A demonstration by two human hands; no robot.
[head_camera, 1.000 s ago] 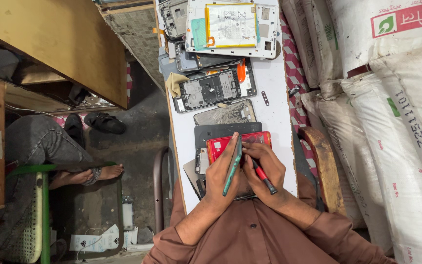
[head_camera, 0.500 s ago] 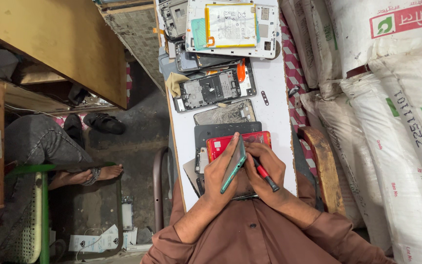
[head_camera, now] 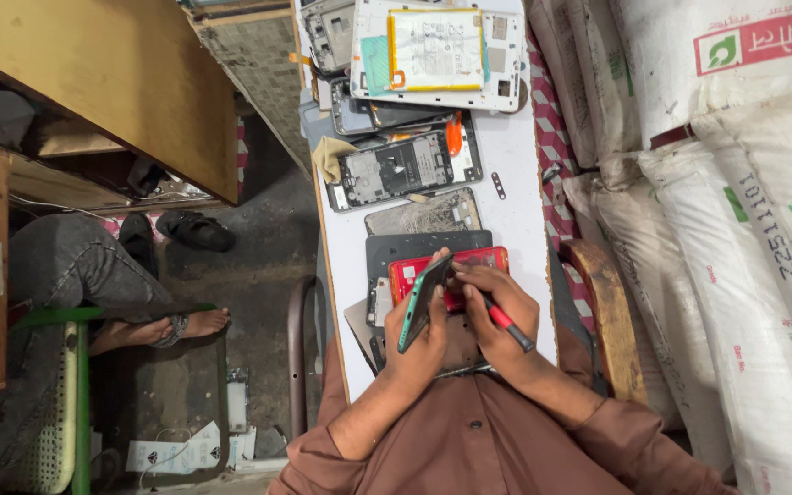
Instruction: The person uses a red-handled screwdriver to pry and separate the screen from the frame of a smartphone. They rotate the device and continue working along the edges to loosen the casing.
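Lower centre of frame: left hand [head_camera: 419,344] grips a phone w/ a teal-green frame [head_camera: 423,302], held on edge & tilted, so mostly its thin side & a sliver of dark face show. Upper end of the phone points toward frame centre, lower end sits in the palm; fingers wrapped around it. Right hand [head_camera: 497,307], just right of it, is closed around a red-and-black screwdriver [head_camera: 506,323]; handle sticks out toward lower right, tip hidden behind the fingers near the phone, so contact can't be told.

Both hands hover over the narrow white table [head_camera: 520,197] running top to bottom through frame centre. Directly under the hands lies a red phone back [head_camera: 483,259] on a dark grey flat panel [head_camera: 423,246]. Above that, toward centre: a scratched silver back plate [head_camera: 423,215], then an opened phone w/ exposed black board & an orange part [head_camera: 405,170]. A beige cloth [head_camera: 327,158] sits at the table's left edge beside it. Small dark metal strip [head_camera: 499,185] lies alone on bare table to the right. Top centre: a large white opened device w/ a flat battery [head_camera: 437,50], stacked over other phone shells.

Right side of frame: white woven sacks [head_camera: 735,211]. Left: another person's sandalled foot [head_camera: 171,327] on the dark floor, wooden furniture [head_camera: 112,82] upper left.
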